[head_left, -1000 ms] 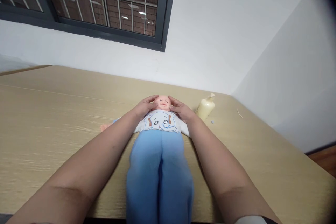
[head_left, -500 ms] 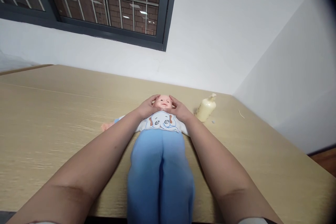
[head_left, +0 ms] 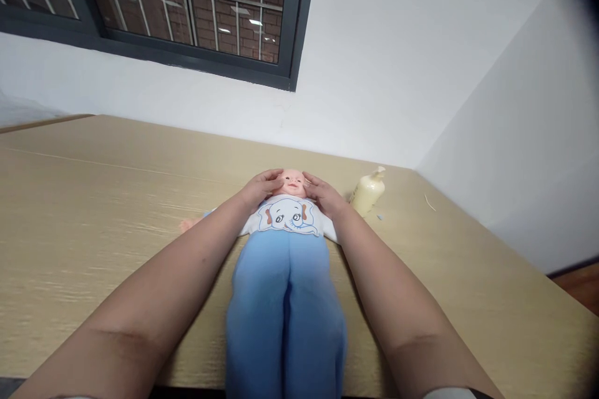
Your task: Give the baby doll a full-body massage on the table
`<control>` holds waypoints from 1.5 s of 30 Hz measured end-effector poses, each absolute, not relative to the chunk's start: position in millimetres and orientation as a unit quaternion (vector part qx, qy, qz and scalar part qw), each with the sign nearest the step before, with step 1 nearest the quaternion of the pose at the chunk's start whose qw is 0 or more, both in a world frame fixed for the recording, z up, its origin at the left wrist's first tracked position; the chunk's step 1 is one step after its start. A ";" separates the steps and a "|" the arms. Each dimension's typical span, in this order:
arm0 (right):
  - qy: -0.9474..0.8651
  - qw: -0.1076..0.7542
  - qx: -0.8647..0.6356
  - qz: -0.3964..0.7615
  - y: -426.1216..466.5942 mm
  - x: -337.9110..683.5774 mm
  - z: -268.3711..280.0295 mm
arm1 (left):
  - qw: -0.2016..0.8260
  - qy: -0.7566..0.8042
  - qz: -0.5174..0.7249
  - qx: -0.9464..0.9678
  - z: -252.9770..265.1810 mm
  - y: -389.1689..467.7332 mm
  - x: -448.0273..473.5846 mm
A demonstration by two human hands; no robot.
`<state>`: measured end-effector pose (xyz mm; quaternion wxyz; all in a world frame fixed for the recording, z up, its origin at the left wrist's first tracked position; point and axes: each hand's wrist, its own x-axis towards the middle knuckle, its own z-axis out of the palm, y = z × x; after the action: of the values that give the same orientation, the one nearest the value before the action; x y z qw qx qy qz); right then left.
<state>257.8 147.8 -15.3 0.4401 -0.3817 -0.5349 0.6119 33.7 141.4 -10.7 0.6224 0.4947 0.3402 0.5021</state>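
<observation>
A baby doll with a smooth pink head, a white top and pale blue cloth trousers [head_left: 266, 274] lies on its back on the counter of light yellow-brown wood [head_left: 468, 299], with the head toward the white wall [head_left: 374, 62] and the legs toward the person. The left hand [head_left: 261, 189] is open and half curved, its fingers laid against 1 side of the doll's head; the right hand [head_left: 325, 193] lies in the same way against the other side, so the 2 hands frame the head but do not close around it. I judge that the doll is light, that its head is of a firm and rather slippery plastic or vinyl, and that the clothed body is softer and gives more grip; the trunk, at the elephant patch [head_left: 287, 217], would be the surest place to take hold, with a palm supporting the head. The counter looks flat and a little shiny. Beside the right hand stands a cream-yellow pump bottle [head_left: 368, 194], with a small blue scrap [head_left: 380, 217] near its base and a thin pale strand [head_left: 429, 202] farther to the right. Above, a window with a dark grey frame [head_left: 281, 75] shows metal bars [head_left: 213, 0].
</observation>
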 end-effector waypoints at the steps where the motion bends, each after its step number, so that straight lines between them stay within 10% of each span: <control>1: -0.538 0.439 -0.388 0.606 147.2 256.3 -14.9 | 0.609 0.348 0.497 0.511 -10.7 140.7 34.1; 7: -0.620 0.410 -0.435 0.508 140.9 250.2 -12.3 | 0.474 0.418 0.460 0.624 -9.5 139.1 34.6; 21: -0.608 0.423 -0.368 0.562 142.6 259.0 -12.4 | 0.652 0.346 0.465 0.488 -5.4 140.0 28.2; 45: -0.681 0.369 -0.430 0.465 137.3 254.7 -2.8 | 0.517 0.399 0.440 0.616 -7.0 136.5 32.1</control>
<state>254.7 137.3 -2.8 0.3685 -0.4295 -0.6807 0.4652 32.1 136.5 -7.0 0.5172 0.6160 0.3990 0.4403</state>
